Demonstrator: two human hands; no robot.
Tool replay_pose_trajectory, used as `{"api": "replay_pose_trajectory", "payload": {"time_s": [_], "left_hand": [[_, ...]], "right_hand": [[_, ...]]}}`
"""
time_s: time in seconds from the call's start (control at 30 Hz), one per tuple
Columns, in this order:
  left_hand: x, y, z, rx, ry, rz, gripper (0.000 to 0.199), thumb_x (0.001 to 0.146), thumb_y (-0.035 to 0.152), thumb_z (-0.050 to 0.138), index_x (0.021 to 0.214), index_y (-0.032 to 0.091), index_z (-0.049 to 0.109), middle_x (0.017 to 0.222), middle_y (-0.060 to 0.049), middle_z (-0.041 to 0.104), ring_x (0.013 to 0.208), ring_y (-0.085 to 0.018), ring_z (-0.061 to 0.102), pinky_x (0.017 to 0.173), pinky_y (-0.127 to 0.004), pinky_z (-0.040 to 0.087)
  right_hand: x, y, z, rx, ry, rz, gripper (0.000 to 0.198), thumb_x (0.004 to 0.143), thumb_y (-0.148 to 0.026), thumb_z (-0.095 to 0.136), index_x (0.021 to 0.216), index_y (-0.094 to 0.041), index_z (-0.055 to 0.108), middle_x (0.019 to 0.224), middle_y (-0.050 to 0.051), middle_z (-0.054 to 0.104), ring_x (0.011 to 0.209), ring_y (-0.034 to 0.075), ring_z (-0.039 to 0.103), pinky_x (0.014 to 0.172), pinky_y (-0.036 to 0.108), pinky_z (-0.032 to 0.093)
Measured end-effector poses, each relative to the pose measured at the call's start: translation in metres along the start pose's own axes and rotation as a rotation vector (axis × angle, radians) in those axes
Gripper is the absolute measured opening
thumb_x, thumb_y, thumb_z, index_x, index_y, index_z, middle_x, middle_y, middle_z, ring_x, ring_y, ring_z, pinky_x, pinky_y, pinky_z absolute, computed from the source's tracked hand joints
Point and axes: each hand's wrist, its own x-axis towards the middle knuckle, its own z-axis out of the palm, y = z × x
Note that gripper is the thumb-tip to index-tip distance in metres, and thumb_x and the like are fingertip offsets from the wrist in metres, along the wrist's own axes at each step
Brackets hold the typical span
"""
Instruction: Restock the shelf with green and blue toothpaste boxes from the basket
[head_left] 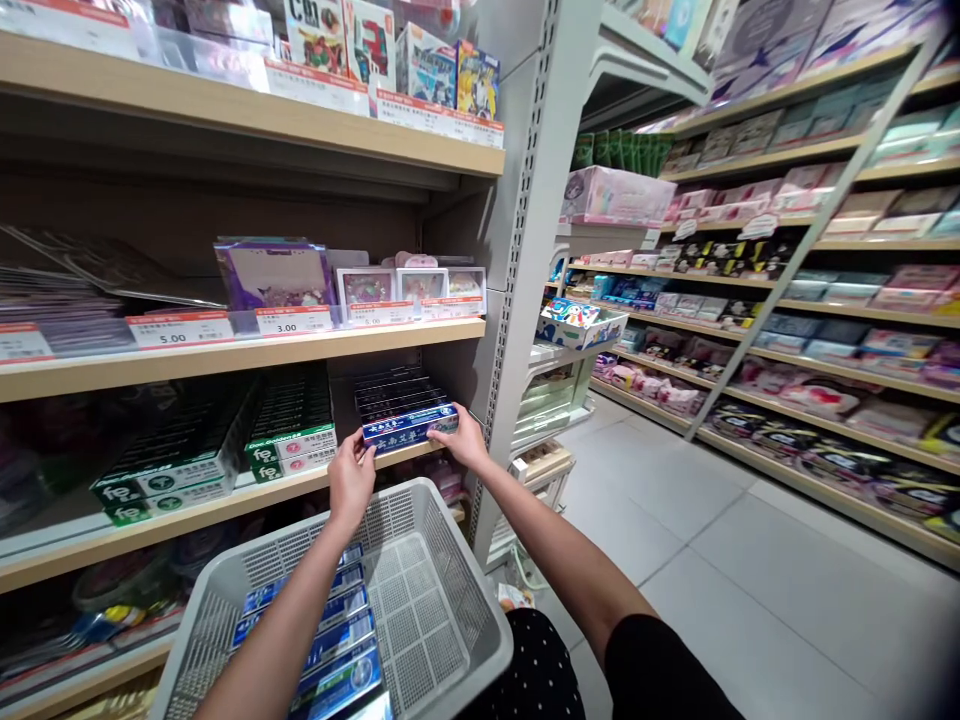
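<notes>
Two blue toothpaste boxes (409, 424), one on top of the other, lie at the front edge of the lower shelf, before rows of similar dark-topped boxes (397, 388). At their left end my left hand (352, 483) is closed, fingertips on the corner. My right hand (460, 440) grips the right end, its thumb across the front face and its fingers over the top. Below my arms stands a grey plastic basket (472, 610) with several blue boxes (341, 640) in its left half, partly hidden by my left forearm.
Green and white boxes (292, 448) stand in rows left on the same shelf (300, 492). Above are purple packs (274, 275) and priced small boxes. A grey upright post (517, 250) borders the shelf at right. Beyond lie a tiled floor (690, 560) and more stocked shelving.
</notes>
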Motion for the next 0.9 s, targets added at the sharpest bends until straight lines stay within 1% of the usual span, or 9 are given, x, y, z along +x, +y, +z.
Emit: {"api": "replay_pose_trajectory", "payload": {"time_s": [0.1,0.23,0.33,0.47,0.6,0.67,0.77,0.83,0.9], "left_hand": [[0.003,0.001,0.000,0.051,-0.005,0.016,0.045,0.088,0.030,0.057,0.130,0.015,0.052,0.124,-0.016,0.062,0.109,-0.025,0.063,0.098,-0.039,0.049],[0.011,0.003,0.003,0.124,0.016,0.026,0.044,0.088,0.029,0.055,0.129,0.013,0.052,0.125,-0.017,0.061,0.108,-0.027,0.063,0.097,-0.040,0.048],[0.021,0.001,0.005,0.185,0.025,0.014,0.041,0.088,0.029,0.054,0.125,0.014,0.054,0.119,-0.018,0.063,0.107,-0.030,0.062,0.097,-0.042,0.047],[0.031,-0.003,0.008,0.290,0.013,0.049,0.037,0.089,0.029,0.050,0.121,0.012,0.055,0.109,-0.019,0.064,0.102,-0.032,0.063,0.093,-0.044,0.046],[0.032,-0.005,0.010,0.279,0.035,0.052,0.034,0.089,0.030,0.050,0.118,0.014,0.056,0.104,-0.018,0.064,0.101,-0.033,0.063,0.092,-0.044,0.046],[0.030,-0.005,0.010,0.289,0.042,0.060,0.033,0.089,0.031,0.050,0.117,0.015,0.055,0.106,-0.017,0.064,0.104,-0.033,0.062,0.094,-0.044,0.045],[0.027,-0.002,0.009,0.381,0.023,0.094,0.036,0.091,0.031,0.046,0.121,0.013,0.053,0.112,-0.019,0.061,0.108,-0.033,0.060,0.094,-0.044,0.046],[0.026,0.000,0.007,0.435,-0.002,0.118,0.042,0.091,0.030,0.046,0.127,0.010,0.049,0.117,-0.021,0.060,0.110,-0.034,0.058,0.094,-0.045,0.045],[0.024,0.003,0.003,0.436,-0.039,0.150,0.050,0.091,0.030,0.047,0.136,0.009,0.042,0.124,-0.023,0.056,0.115,-0.035,0.056,0.097,-0.046,0.044]], "right_hand": [[0.004,0.003,0.003,-0.041,0.000,0.005,0.078,0.064,-0.040,0.082,0.131,-0.018,0.049,0.126,0.011,0.061,0.117,0.027,0.057,0.101,0.035,0.043],[0.013,0.004,0.008,-0.065,-0.017,0.029,0.074,0.065,-0.042,0.081,0.128,-0.020,0.049,0.122,0.011,0.063,0.113,0.026,0.059,0.098,0.034,0.044],[0.023,0.004,0.013,-0.081,-0.036,0.052,0.072,0.063,-0.044,0.082,0.124,-0.021,0.051,0.121,0.010,0.064,0.112,0.026,0.060,0.097,0.035,0.045],[0.035,0.004,0.017,-0.107,-0.049,0.094,0.072,0.061,-0.044,0.084,0.121,-0.021,0.052,0.121,0.011,0.063,0.114,0.027,0.059,0.097,0.037,0.044],[0.037,0.006,0.019,-0.089,-0.039,0.075,0.074,0.063,-0.045,0.082,0.125,-0.022,0.049,0.124,0.011,0.062,0.117,0.026,0.056,0.099,0.036,0.043],[0.036,0.007,0.019,-0.088,-0.036,0.061,0.076,0.064,-0.046,0.081,0.127,-0.022,0.048,0.126,0.011,0.061,0.119,0.026,0.055,0.100,0.036,0.042],[0.035,0.009,0.020,-0.084,-0.033,0.046,0.082,0.064,-0.047,0.081,0.133,-0.022,0.043,0.130,0.012,0.058,0.120,0.026,0.055,0.102,0.037,0.042],[0.034,0.008,0.021,-0.079,-0.027,0.054,0.090,0.064,-0.047,0.080,0.138,-0.020,0.037,0.134,0.014,0.055,0.123,0.027,0.053,0.103,0.037,0.041],[0.029,0.005,0.021,-0.082,-0.010,0.065,0.096,0.065,-0.045,0.080,0.142,-0.017,0.031,0.140,0.016,0.050,0.128,0.028,0.049,0.107,0.038,0.038]]}}
